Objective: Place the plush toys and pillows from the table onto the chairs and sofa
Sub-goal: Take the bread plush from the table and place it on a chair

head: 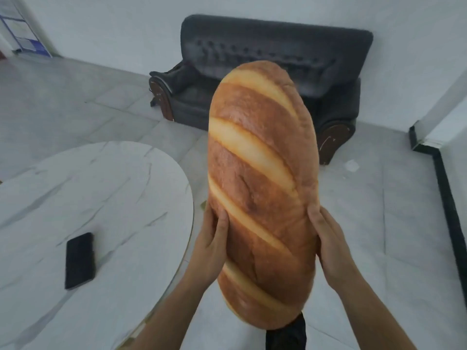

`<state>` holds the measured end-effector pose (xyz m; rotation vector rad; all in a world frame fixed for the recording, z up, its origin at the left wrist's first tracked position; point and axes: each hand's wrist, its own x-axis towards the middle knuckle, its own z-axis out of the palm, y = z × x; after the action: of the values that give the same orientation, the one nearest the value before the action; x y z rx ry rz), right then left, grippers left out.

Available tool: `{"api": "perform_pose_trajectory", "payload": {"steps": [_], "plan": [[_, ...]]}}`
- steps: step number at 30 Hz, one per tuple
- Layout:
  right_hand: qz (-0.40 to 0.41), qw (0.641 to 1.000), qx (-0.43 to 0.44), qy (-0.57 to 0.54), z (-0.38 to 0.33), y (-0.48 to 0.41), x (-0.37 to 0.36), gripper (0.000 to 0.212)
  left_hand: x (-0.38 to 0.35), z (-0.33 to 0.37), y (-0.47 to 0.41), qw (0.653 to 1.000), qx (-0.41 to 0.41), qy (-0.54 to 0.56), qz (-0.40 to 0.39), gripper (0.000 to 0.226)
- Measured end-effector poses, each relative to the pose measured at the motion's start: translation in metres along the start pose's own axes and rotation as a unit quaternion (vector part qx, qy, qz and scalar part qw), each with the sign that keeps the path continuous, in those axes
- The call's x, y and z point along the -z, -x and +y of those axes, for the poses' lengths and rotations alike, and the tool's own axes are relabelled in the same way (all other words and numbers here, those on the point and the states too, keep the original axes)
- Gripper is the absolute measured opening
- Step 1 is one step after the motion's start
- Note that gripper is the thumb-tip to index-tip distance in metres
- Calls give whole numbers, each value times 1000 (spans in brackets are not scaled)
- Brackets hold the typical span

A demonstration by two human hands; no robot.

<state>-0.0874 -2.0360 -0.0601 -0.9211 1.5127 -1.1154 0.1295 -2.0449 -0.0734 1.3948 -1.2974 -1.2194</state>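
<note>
Pillow (260,188), shaped and printed like a long loaf of bread, is held up in the air in the middle of the view. It stands nearly on end, off the bench and over the tiled floor (379,210). Its top end covers part of the sofa's seat in this view.

The dark tufted sofa (252,54) stands against the white wall, well apart from the pillow. The round white marble bench (88,193) lies to the left, its edge just beside the left forearm.

The left hand (211,238) grips the pillow's left side, thumb on the front. The right hand (328,238) grips the right side, and its fingers go out of sight behind. A black phone (79,261) lies flat on the bench.
</note>
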Motion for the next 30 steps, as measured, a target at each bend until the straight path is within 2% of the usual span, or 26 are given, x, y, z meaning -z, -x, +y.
{"api": "perform_pose_trajectory", "payload": {"steps": [2, 6, 9, 14, 17, 18, 19, 21, 23, 28, 30], "plan": [[-34, 999, -27, 17, 9, -54, 3, 83, -17, -16, -49, 999, 45, -3, 13, 62], [-121, 988, -75, 59, 12, -163, 3, 54, -46, -47, -145, 993, 117, 10, 33, 55], [-189, 971, -94, 108, 20, -241, -1, 55, -66, -75, -208, 981, 185, 47, 36, 57], [-222, 952, -124, 169, 55, -360, -17, 65, -97, -136, -288, 956, 271, 89, 66, 71], [-230, 937, -129, 227, 96, -425, -29, 53, -109, -193, -329, 930, 344, 104, 77, 78], [-230, 931, -137, 250, 115, -445, -33, 55, -114, -220, -341, 920, 371, 103, 74, 79], [-225, 925, -151, 267, 136, -462, -35, 67, -119, -241, -354, 909, 399, 97, 69, 78], [-205, 911, -190, 303, 180, -486, -37, 85, -131, -283, -375, 902, 422, 76, 47, 60], [-178, 898, -205, 347, 219, -495, -37, 91, -142, -312, -392, 895, 437, 74, 54, 47], [-181, 878, -182, 404, 272, -494, -36, 106, -146, -365, -411, 852, 499, 103, 122, 84], [-175, 867, -166, 436, 274, -489, -42, 118, -141, -368, -410, 849, 496, 129, 127, 84]]}}
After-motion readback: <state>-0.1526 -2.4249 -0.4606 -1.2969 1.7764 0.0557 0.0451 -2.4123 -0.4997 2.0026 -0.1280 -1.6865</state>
